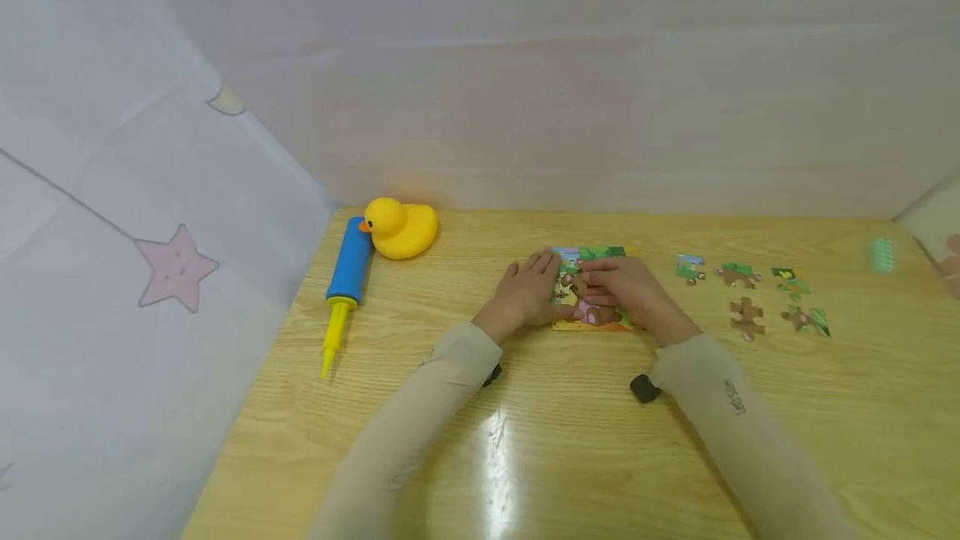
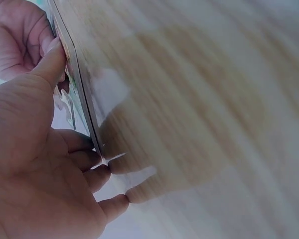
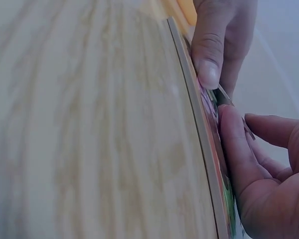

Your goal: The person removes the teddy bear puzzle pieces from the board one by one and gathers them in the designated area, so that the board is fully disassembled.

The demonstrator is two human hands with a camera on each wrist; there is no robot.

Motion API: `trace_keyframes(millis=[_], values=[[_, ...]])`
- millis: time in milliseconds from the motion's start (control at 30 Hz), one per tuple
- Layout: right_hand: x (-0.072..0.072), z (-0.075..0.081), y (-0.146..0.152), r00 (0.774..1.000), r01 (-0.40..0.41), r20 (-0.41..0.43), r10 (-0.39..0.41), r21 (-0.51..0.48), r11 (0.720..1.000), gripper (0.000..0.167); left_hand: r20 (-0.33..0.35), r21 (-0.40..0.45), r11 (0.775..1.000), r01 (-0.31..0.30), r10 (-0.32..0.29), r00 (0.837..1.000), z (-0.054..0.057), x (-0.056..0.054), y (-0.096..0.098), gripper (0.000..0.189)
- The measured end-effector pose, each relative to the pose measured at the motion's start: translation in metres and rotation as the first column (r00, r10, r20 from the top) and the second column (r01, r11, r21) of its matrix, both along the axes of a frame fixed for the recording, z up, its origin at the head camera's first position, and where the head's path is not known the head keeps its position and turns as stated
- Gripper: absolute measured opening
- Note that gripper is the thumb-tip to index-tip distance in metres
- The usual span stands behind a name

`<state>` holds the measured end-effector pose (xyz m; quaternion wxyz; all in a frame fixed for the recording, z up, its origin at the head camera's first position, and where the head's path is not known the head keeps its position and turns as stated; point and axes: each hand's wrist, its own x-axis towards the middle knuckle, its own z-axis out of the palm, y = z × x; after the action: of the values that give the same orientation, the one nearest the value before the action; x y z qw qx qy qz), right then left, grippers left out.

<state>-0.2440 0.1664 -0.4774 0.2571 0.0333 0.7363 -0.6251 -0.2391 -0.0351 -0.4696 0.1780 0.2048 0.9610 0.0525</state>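
A jigsaw puzzle board (image 1: 603, 252) with a colourful cartoon picture lies on the table between both hands. Along its left edge rests my left hand (image 1: 527, 292), fingers extended, its thumb (image 2: 54, 62) over the board's surface. From the other side my right hand (image 1: 628, 288) reaches over the board. The right wrist view has its thumb and fingers pinching a thin puzzle piece (image 3: 249, 130), tilted close over the board near the left thumb. The piece's picture is mostly hidden by the fingers.
Several loose puzzle pieces (image 1: 747, 319) lie to the right of the board. A small green ridged object (image 1: 882, 256) is at the far right. At the back left sit a yellow toy duck (image 1: 405, 230) and a blue and yellow hand pump (image 1: 350, 265). A pale wall (image 1: 525, 123) stands behind the table.
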Motion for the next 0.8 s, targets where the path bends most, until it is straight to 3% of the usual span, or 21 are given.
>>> trace_keyframes(millis=[300,600,800], values=[[0.002,0.0,0.026,0.997,0.075,0.036,-0.071,-0.1,0.992,0.052,-0.006,0.005,1.0,-0.007,0.007,1.0,0.001,0.001,0.003,0.107],[0.014,0.004,0.066,0.989,0.135,0.097,-0.113,-0.272,0.953,0.058,-0.05,-0.001,1.0,-0.022,0.022,0.999,-0.002,0.004,0.004,0.103],[0.027,0.007,0.092,0.995,0.091,0.071,-0.072,-0.306,0.948,0.056,-0.064,-0.042,0.999,0.0,-0.002,0.998,-0.002,0.003,0.005,0.097]])
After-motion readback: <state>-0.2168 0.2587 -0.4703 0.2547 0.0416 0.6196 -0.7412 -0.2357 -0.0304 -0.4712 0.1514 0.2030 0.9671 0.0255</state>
